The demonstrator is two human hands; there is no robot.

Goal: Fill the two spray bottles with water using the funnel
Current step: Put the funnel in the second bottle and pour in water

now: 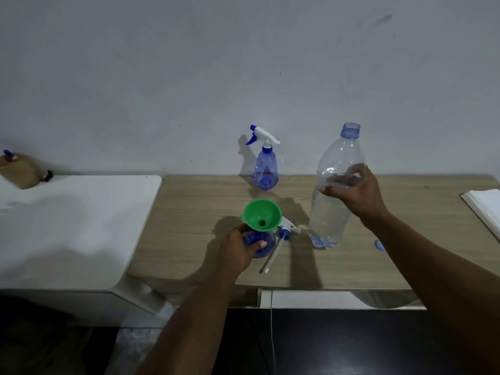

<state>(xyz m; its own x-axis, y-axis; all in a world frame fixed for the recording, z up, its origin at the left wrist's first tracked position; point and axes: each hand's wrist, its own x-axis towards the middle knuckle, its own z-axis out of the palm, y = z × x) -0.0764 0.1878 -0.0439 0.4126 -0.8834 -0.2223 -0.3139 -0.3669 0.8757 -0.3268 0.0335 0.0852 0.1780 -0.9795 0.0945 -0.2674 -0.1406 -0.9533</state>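
A green funnel (262, 215) sits in the neck of a blue spray bottle (260, 243) near the table's front. My left hand (238, 250) grips that bottle's body. Its white and blue spray head (287, 230), with the dip tube attached, lies on the table just right of it. My right hand (354, 192) holds a large clear water bottle (335, 185) upright, uncapped, its base close to the table. A second blue spray bottle (265, 166) with its spray head on stands at the back by the wall.
A blue cap (380, 245) lies on the wooden table (189, 226) right of the water bottle. A white surface (67, 226) adjoins on the left, with a tan object (21, 170) at its back. White paper (484, 204) lies at the right edge.
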